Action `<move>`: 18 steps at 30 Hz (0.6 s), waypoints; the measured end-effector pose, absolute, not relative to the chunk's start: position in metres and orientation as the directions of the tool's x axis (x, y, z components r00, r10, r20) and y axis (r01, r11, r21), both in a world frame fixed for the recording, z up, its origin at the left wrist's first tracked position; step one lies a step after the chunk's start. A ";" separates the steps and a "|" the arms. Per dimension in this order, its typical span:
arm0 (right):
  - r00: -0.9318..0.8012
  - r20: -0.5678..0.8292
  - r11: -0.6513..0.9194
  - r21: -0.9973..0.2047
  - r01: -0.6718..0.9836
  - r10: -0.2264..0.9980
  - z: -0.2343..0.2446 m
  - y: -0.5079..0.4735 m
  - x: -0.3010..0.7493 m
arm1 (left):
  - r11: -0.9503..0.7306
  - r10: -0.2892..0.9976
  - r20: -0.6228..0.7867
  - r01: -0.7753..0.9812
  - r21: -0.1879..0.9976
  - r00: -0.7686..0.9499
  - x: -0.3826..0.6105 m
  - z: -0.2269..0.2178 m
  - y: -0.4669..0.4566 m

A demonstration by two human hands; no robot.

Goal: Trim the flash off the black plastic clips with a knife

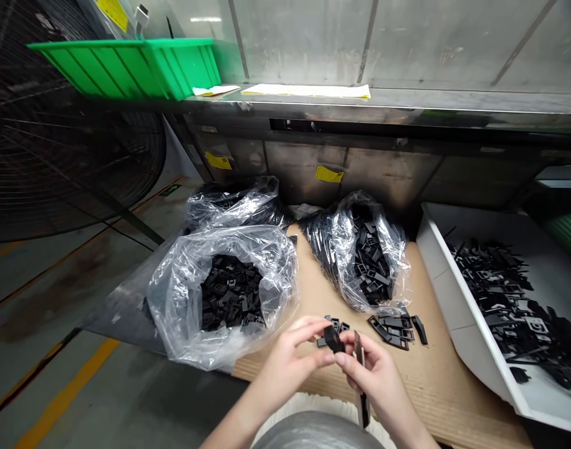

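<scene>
My left hand [290,362] pinches a small black plastic part [333,339] between thumb and fingers just above the near edge of a cardboard sheet [435,380]. My right hand [376,374] meets it from the right, fingers closed around a long thin dark strip [360,380] that runs down past my palm. Both hands touch at the small part. Just beyond them lie a few small black pieces [335,322] and a short row of long black frames [398,329].
An open clear bag of small black parts [229,293] sits at left, a second bag of long frames [364,255] at centre, another bag [234,206] behind. A white tray of black parts [458,312] is at right. A green bin [136,65] rests on the metal shelf; a large fan [47,137] at left.
</scene>
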State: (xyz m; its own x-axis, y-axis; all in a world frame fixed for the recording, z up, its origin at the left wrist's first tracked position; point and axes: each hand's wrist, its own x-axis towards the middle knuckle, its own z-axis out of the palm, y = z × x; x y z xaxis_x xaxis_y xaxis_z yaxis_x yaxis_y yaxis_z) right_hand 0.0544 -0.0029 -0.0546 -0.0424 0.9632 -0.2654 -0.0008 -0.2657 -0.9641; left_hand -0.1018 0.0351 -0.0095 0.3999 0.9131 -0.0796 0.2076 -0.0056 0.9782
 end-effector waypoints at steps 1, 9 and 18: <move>-0.061 -0.255 -0.257 -0.966 -0.035 0.965 -0.051 -0.002 0.052 | 0.010 0.906 -0.069 0.144 0.990 0.417 -0.094 -0.010 0.033; -0.112 -0.338 -0.354 -0.912 -0.209 0.935 -0.071 -0.021 0.053 | 0.035 0.953 -0.072 0.130 0.991 0.296 -0.095 -0.013 0.033; -0.153 0.265 0.301 -0.728 0.615 0.952 -0.034 -0.022 0.082 | -0.283 0.878 0.138 0.265 0.922 0.459 -0.094 -0.001 0.034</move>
State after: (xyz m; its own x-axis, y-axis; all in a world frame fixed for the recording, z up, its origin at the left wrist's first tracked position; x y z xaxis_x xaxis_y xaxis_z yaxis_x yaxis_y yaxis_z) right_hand 0.0820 -0.0220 -0.0338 -0.1525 0.9522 0.2648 0.6153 0.3011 -0.7285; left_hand -0.0936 0.0336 -0.0009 0.4593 0.8776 0.1376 0.2647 -0.2831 0.9219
